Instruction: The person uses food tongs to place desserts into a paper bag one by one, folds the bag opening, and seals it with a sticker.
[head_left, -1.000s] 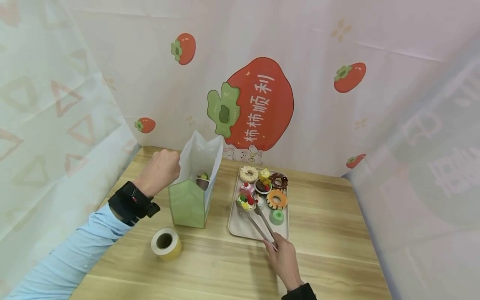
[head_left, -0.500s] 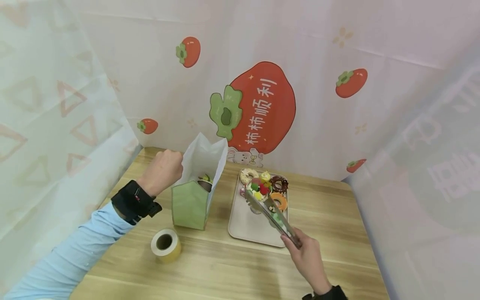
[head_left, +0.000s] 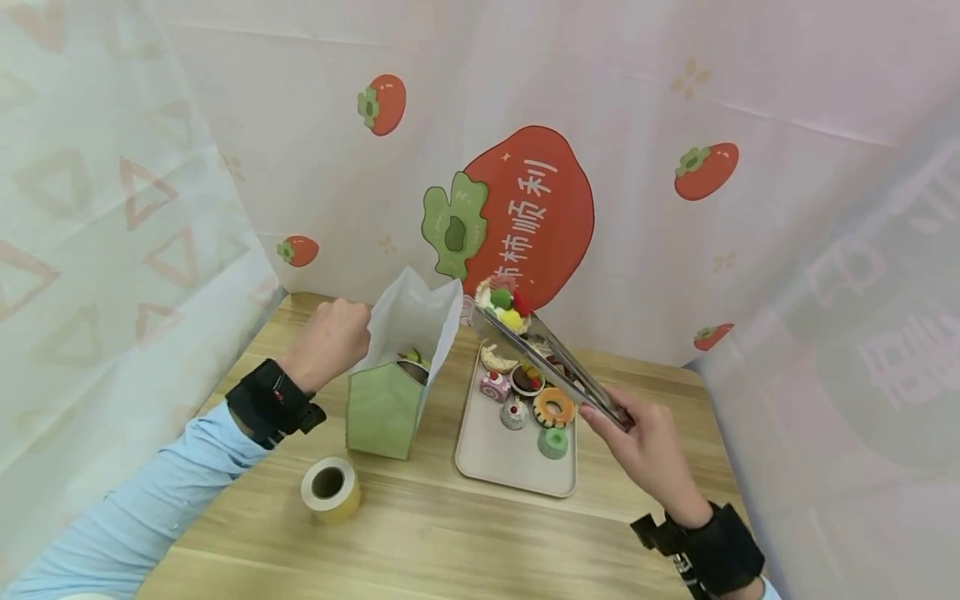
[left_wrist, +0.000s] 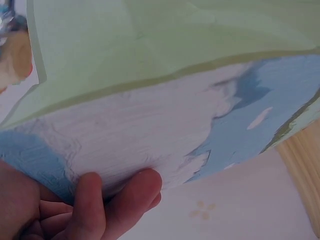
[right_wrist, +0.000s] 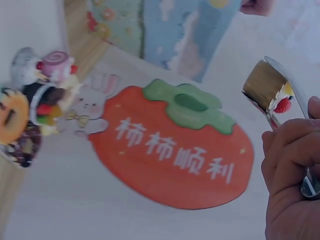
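Note:
My left hand [head_left: 330,342] pinches the upper left edge of a paper bag [head_left: 382,412], green on the side facing me. In the left wrist view, thumb and fingers [left_wrist: 135,192] close on its printed blue-and-white side. A cup with yellow-green bits on top [head_left: 412,367] shows inside the bag. With my right hand [head_left: 648,450] I grip metal tongs [head_left: 577,379]. Between their tips is a toy fruit cupcake [head_left: 504,304] with cream, a red berry and green and yellow pieces, raised above the tray's far end. Its brown cup [right_wrist: 262,82] shows in the right wrist view.
Under the tongs lies a beige tray [head_left: 495,462] with several toy sweets, among them an orange donut [head_left: 553,407], a green piece [head_left: 552,443] and a pink roll cake [head_left: 495,386]. A tape roll [head_left: 343,504] stands before the bag. Printed curtains [head_left: 637,250] enclose the table.
The tongs have closed on the fruit cupcake and lifted it off the tray. My right hand has moved up and to the right. My left hand stays at the bag's edge.

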